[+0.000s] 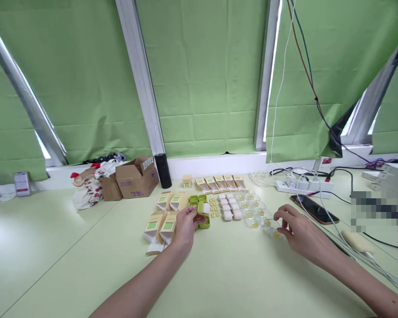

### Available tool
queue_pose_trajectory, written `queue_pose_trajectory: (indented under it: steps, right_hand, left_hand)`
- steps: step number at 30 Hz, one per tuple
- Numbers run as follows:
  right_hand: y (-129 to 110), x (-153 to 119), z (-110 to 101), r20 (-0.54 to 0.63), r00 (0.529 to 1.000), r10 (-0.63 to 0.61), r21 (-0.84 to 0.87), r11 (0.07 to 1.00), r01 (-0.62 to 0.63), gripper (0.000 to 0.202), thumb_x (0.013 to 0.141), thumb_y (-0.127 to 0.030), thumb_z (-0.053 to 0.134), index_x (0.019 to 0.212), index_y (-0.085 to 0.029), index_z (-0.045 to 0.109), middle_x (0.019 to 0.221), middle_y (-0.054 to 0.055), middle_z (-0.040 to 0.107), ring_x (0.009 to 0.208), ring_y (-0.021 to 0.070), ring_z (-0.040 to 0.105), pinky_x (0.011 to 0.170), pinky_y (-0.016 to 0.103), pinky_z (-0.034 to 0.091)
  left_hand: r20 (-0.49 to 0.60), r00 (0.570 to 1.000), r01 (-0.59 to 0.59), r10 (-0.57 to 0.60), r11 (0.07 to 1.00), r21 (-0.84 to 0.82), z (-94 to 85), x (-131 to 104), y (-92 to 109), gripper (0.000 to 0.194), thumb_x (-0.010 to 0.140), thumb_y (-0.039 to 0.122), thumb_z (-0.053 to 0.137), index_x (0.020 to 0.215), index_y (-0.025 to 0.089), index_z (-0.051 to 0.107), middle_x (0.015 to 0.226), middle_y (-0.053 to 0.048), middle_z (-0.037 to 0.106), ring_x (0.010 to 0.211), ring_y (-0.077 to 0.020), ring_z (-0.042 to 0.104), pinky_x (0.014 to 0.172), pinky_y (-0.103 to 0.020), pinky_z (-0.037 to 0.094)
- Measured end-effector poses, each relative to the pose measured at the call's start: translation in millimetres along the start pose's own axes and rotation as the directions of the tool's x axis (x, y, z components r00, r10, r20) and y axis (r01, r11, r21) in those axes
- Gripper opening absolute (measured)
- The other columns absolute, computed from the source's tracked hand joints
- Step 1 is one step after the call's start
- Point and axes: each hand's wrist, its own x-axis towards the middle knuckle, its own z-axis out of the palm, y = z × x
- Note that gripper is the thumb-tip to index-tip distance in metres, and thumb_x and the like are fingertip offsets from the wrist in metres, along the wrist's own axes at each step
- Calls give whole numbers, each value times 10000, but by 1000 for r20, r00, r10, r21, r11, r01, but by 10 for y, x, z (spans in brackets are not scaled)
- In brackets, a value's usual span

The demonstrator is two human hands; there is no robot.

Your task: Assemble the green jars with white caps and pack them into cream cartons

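In the head view my left hand (186,224) holds a green case (201,207) with a pale pink-white piece in it. Beneath it more green cases (204,222) stand on the table. My right hand (293,227) is at the near end of the clear plastic cups (252,212), its fingers bent and apart beside the nearest cup (274,232); whether they touch it is unclear. Between the hands lie two rows of pinkish-white blocks (227,215) and small yellow pieces (214,207). Open kraft boxes with green labels (152,225) stand left of my left hand.
More kraft boxes (220,182) line the back. A cardboard box (135,179), a black cylinder (163,171) and a patterned bag (88,191) stand back left. At right are a phone (314,209), a power strip (303,186), cables and a power bank (356,241).
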Motion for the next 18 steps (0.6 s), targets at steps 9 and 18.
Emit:
queue_pose_trajectory:
  steps: [9,18]
  right_hand:
    - [-916,473,239,-159,950,-270,111,951,289,224,991,-104,471,1115,-238,600,1114,98,677,824,204,698,682,321,574]
    - [-1267,836,869,-196,898,-394,190,883,429,577,957,-61,479,1473,-310,545,1452,137,630,1239,307,673,869,463,648]
  left_hand:
    - [71,994,82,-81,996,-24,21,-12,-13,136,687,181,780,738,130,665,697,-75,719,582,-164,660,584,-291,575]
    - [149,983,114,-111,993,-9,5,-33,-19,175,639,204,787,720,133,649,668,-53,686,580,-152,641,578,-283,553]
